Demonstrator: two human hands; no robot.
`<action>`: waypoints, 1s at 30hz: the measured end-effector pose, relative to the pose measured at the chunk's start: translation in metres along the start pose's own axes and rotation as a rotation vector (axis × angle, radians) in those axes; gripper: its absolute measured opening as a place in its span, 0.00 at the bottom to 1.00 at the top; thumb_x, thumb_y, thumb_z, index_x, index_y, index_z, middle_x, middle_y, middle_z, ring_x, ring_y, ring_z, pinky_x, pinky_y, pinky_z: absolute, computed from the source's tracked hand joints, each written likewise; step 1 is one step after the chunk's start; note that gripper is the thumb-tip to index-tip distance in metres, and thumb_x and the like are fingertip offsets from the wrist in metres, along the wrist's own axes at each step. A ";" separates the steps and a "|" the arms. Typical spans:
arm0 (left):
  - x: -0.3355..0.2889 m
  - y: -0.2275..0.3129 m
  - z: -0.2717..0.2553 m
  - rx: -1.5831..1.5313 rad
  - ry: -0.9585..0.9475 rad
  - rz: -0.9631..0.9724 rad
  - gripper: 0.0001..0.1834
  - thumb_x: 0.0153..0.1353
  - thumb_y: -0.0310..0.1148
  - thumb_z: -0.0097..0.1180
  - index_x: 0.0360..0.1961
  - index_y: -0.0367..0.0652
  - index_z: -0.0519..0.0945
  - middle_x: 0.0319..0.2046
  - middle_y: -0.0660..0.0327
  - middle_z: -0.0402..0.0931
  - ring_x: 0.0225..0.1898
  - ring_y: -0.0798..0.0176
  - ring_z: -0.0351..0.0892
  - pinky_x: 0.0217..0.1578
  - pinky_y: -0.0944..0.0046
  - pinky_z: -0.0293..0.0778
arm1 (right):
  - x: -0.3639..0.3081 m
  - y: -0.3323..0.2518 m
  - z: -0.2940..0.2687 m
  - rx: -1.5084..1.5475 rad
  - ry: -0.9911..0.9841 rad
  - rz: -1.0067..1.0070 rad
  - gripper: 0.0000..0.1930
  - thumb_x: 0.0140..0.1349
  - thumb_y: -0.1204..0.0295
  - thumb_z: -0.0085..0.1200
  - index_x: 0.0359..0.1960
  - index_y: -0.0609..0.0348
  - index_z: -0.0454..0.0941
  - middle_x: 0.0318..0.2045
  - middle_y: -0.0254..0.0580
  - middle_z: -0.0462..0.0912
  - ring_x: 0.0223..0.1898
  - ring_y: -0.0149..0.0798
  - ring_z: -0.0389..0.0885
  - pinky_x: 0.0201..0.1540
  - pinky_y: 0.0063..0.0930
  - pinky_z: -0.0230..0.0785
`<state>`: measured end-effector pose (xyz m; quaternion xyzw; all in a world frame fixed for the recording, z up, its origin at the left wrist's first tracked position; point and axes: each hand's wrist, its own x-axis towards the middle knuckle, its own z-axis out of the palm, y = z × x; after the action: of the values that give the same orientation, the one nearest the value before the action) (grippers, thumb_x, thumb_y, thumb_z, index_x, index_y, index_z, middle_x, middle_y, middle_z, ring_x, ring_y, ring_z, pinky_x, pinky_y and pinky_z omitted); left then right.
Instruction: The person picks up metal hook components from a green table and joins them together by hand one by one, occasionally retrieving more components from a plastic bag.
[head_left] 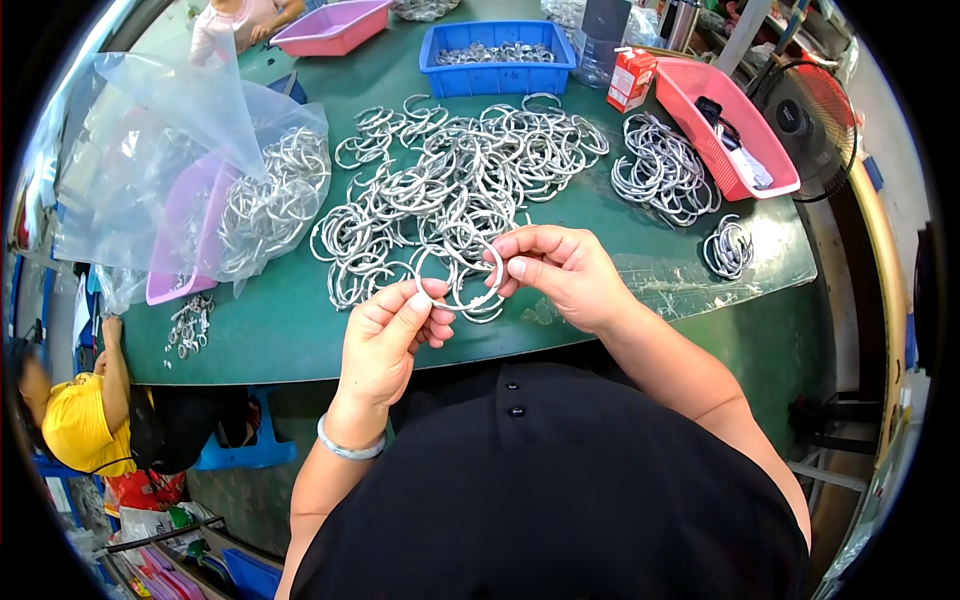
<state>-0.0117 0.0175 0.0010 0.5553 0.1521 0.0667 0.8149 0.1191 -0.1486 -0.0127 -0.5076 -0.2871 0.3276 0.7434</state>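
Between my two hands is an open silver metal ring (pixel 458 308), bangle-sized, held just above the table's near side. My left hand (pixel 385 345) pinches its left side between thumb and fingers. On the opposite side, the thumb and fingers of my right hand (pixel 570 275) close on the ring. Right behind it spreads a large heap of similar silver rings (pixel 480 165), partly hidden by my fingers. A smaller bunch of rings (pixel 665 170) lies to the right of the heap, and a little stack of rings (pixel 728 248) sits nearer the right edge.
On the green table (pixel 270 340), a clear plastic bag (pixel 285 200) of rings rests by a purple tray (pixel 190 235), near small metal pieces (pixel 190 325). A blue bin (pixel 497 75), a red carton (pixel 631 80) and a pink tray (pixel 725 125) stand farther back. Someone in yellow (pixel 90 425) is at left.
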 end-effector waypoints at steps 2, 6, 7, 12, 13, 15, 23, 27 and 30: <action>0.000 -0.001 0.000 0.005 -0.002 0.008 0.10 0.60 0.31 0.46 0.38 0.36 0.75 0.24 0.61 0.75 0.24 0.70 0.73 0.27 0.72 0.69 | 0.000 0.001 -0.001 -0.003 -0.007 -0.010 0.09 0.56 0.80 0.47 0.39 0.67 0.73 0.29 0.40 0.78 0.30 0.28 0.76 0.36 0.20 0.69; 0.000 -0.001 0.000 0.006 -0.007 0.022 0.10 0.60 0.31 0.46 0.38 0.36 0.75 0.24 0.61 0.75 0.24 0.70 0.73 0.27 0.72 0.69 | -0.002 0.000 0.000 0.031 -0.003 0.001 0.10 0.54 0.81 0.48 0.39 0.67 0.73 0.29 0.39 0.78 0.30 0.27 0.76 0.36 0.20 0.69; -0.001 -0.002 0.000 0.016 -0.005 0.028 0.10 0.60 0.30 0.46 0.38 0.36 0.75 0.24 0.61 0.75 0.24 0.70 0.73 0.27 0.72 0.70 | -0.003 -0.001 0.002 0.027 -0.013 0.005 0.11 0.53 0.82 0.50 0.40 0.67 0.72 0.30 0.38 0.77 0.31 0.27 0.75 0.37 0.19 0.69; -0.001 -0.005 0.002 0.107 -0.011 0.122 0.10 0.60 0.29 0.46 0.39 0.35 0.74 0.25 0.61 0.76 0.25 0.70 0.74 0.28 0.72 0.70 | -0.005 0.000 0.005 -0.053 -0.013 -0.045 0.13 0.50 0.84 0.53 0.39 0.65 0.70 0.32 0.35 0.75 0.31 0.23 0.74 0.36 0.17 0.68; -0.002 -0.005 0.002 0.147 -0.014 0.163 0.10 0.60 0.28 0.46 0.39 0.35 0.74 0.26 0.61 0.76 0.26 0.70 0.74 0.29 0.72 0.70 | -0.005 -0.002 0.005 -0.129 -0.013 -0.062 0.13 0.50 0.84 0.53 0.38 0.64 0.69 0.32 0.34 0.75 0.31 0.23 0.73 0.36 0.16 0.67; -0.003 -0.005 0.004 0.188 -0.015 0.186 0.10 0.60 0.28 0.46 0.39 0.35 0.74 0.26 0.61 0.76 0.26 0.70 0.74 0.29 0.73 0.70 | -0.006 -0.004 0.007 -0.206 -0.012 -0.078 0.12 0.49 0.84 0.53 0.37 0.63 0.68 0.32 0.33 0.74 0.31 0.22 0.73 0.35 0.16 0.67; -0.005 -0.009 0.004 0.287 -0.031 0.302 0.11 0.59 0.24 0.46 0.42 0.33 0.73 0.30 0.61 0.75 0.29 0.73 0.73 0.32 0.74 0.71 | -0.011 0.000 0.009 -0.458 0.005 -0.309 0.12 0.50 0.85 0.51 0.37 0.64 0.67 0.32 0.37 0.75 0.33 0.25 0.74 0.36 0.18 0.68; -0.006 -0.005 0.004 0.640 -0.013 0.639 0.11 0.55 0.20 0.49 0.40 0.33 0.74 0.29 0.57 0.75 0.29 0.68 0.75 0.30 0.72 0.71 | -0.009 0.002 0.011 -0.563 0.077 -0.498 0.10 0.49 0.84 0.52 0.35 0.64 0.70 0.30 0.38 0.76 0.31 0.28 0.76 0.34 0.20 0.69; -0.005 -0.002 0.005 0.831 -0.014 0.824 0.11 0.52 0.19 0.51 0.39 0.34 0.74 0.29 0.54 0.75 0.29 0.63 0.75 0.29 0.70 0.71 | -0.010 -0.001 0.012 -0.706 0.075 -0.581 0.10 0.48 0.84 0.53 0.34 0.64 0.71 0.30 0.39 0.77 0.31 0.31 0.77 0.34 0.21 0.70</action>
<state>-0.0148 0.0104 0.0017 0.8421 -0.0684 0.3093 0.4364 0.1040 -0.1501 -0.0093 -0.6396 -0.4846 -0.0309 0.5959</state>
